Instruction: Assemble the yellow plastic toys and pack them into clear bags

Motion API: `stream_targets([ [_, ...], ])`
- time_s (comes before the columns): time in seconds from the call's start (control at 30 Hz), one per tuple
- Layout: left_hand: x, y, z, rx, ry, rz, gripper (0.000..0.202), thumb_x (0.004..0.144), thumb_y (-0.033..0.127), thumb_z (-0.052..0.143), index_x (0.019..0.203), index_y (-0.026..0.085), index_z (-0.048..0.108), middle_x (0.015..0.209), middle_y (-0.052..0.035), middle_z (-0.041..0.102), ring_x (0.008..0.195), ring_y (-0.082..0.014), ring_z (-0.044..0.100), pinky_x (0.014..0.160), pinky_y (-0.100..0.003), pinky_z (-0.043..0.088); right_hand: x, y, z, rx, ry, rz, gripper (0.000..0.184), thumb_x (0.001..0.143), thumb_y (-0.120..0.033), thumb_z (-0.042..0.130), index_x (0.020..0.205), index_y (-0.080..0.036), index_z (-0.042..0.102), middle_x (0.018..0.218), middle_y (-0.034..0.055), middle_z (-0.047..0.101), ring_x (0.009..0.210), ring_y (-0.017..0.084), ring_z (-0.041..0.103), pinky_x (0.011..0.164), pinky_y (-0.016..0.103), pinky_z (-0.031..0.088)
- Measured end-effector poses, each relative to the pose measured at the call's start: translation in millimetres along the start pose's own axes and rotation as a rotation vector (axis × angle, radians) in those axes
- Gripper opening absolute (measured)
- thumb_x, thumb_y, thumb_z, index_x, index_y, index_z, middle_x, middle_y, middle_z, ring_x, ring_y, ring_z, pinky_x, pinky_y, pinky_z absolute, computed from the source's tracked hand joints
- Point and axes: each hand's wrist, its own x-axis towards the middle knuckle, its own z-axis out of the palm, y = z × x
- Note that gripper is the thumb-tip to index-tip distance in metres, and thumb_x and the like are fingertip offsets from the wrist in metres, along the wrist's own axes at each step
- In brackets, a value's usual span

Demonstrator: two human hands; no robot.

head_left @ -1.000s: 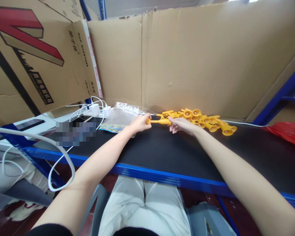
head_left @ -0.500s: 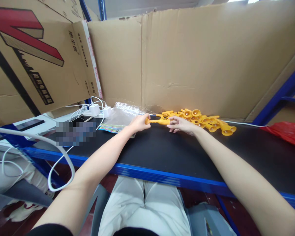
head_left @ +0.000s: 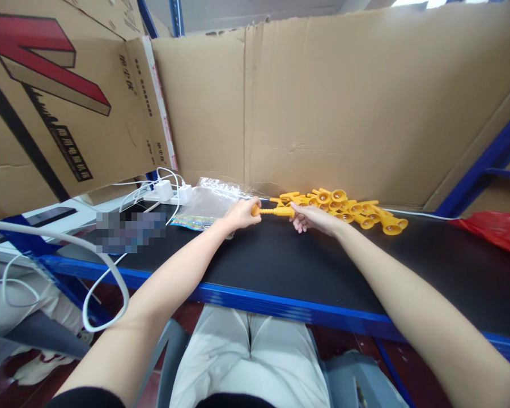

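Observation:
A yellow plastic toy trumpet (head_left: 274,211) lies level between my two hands, just above the black table top. My left hand (head_left: 245,213) is closed around its left end, with a rounded yellow part showing at the thumb and index finger. At the trumpet's wider right end, my right hand (head_left: 308,218) pinches with the thumb, its other fingers curled below. Right behind my right hand is a heap of several similar yellow toy trumpets (head_left: 339,195), many with their flared bells facing me. My fingers hide both ends of the held one.
Clear plastic bags (head_left: 208,198) with a colourful edge lie left of my left hand. White chargers (head_left: 164,190) and cables stand further left, beside a blurred-out patch. A red plastic bag (head_left: 497,229) is at the right. Cardboard (head_left: 344,107) walls the back; a blue rail (head_left: 289,309) edges the table.
My right hand has turned slightly and its fingers have curled in at the trumpet's right end. The left hand has hardly moved.

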Motion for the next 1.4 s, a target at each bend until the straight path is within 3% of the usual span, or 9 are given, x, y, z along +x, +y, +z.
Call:
stream_targets([
  [0.13,0.3,0.3,0.1,-0.007,0.010,0.005,0.033,0.068,0.031,0.055,0.099,0.021,0.054,0.072,-0.0012,0.058,0.062,-0.0144,0.051,0.057,-0.024,0.035,1.2,0.4,-0.6,-0.006,-0.009,0.037,0.054,0.083,-0.061,0.035,0.075,-0.012,0.055,0.059,0.0086,0.061,0.047,0.010,0.055,0.040,0.019,0.041],
  [0.27,0.0,-0.1,-0.4,-0.022,0.016,0.008,0.032,0.067,0.030,0.055,0.098,0.021,0.054,0.072,-0.0011,0.058,0.062,-0.0142,0.051,0.056,-0.023,0.035,-1.7,2.5,-6.2,0.041,-0.067,-0.031,0.042,0.079,-0.048,0.055,0.107,-0.016,0.053,0.101,0.0110,0.064,0.067,0.012,0.063,0.051,0.019,0.048],
  [0.37,-0.1,-0.7,-0.3,-0.018,0.022,0.016,0.032,0.067,0.030,0.055,0.098,0.022,0.055,0.072,-0.0013,0.059,0.062,-0.0146,0.052,0.056,-0.024,0.035,-3.3,4.6,-8.7,0.032,-0.066,-0.097,0.056,0.070,-0.032,0.069,0.120,-0.022,0.045,0.118,0.0102,0.056,0.078,0.013,0.064,0.063,0.022,0.052],
  [0.6,-0.4,0.5,-0.5,-0.006,0.009,0.004,0.033,0.068,0.031,0.055,0.099,0.022,0.054,0.072,-0.0006,0.058,0.062,-0.0140,0.052,0.057,-0.023,0.036,-4.3,1.3,-5.0,0.043,-0.081,-0.084,0.032,0.080,-0.040,0.057,0.098,-0.014,0.057,0.102,0.0128,0.065,0.072,0.012,0.063,0.065,0.023,0.051],
  [0.8,0.3,1.1,0.8,0.012,0.023,0.033,0.032,0.068,0.031,0.055,0.099,0.022,0.055,0.069,-0.0005,0.058,0.061,-0.0150,0.052,0.057,-0.024,0.036,-5.1,-2.4,-1.4,0.053,-0.065,-0.010,0.043,0.082,-0.052,0.047,0.087,-0.011,0.059,0.085,0.0136,0.068,0.065,0.013,0.063,0.063,0.023,0.050],
  [1.2,1.1,-1.1,2.0,0.027,0.026,0.048,0.031,0.070,0.032,0.054,0.099,0.023,0.055,0.071,-0.0012,0.059,0.062,-0.0158,0.054,0.057,-0.025,0.038,-1.8,-0.7,-0.6,0.073,-0.100,0.039,0.045,0.086,-0.052,0.041,0.090,-0.010,0.059,0.084,0.0132,0.068,0.067,0.014,0.064,0.062,0.023,0.048],
  [1.4,1.1,-2.4,1.5,0.014,0.007,0.017,0.033,0.069,0.032,0.055,0.101,0.022,0.055,0.072,-0.0013,0.059,0.063,-0.0156,0.054,0.058,-0.025,0.038,-3.0,1.3,-2.2,0.048,-0.087,-0.038,0.036,0.082,-0.041,0.055,0.107,-0.016,0.054,0.107,0.0115,0.063,0.077,0.014,0.064,0.062,0.021,0.048],
])
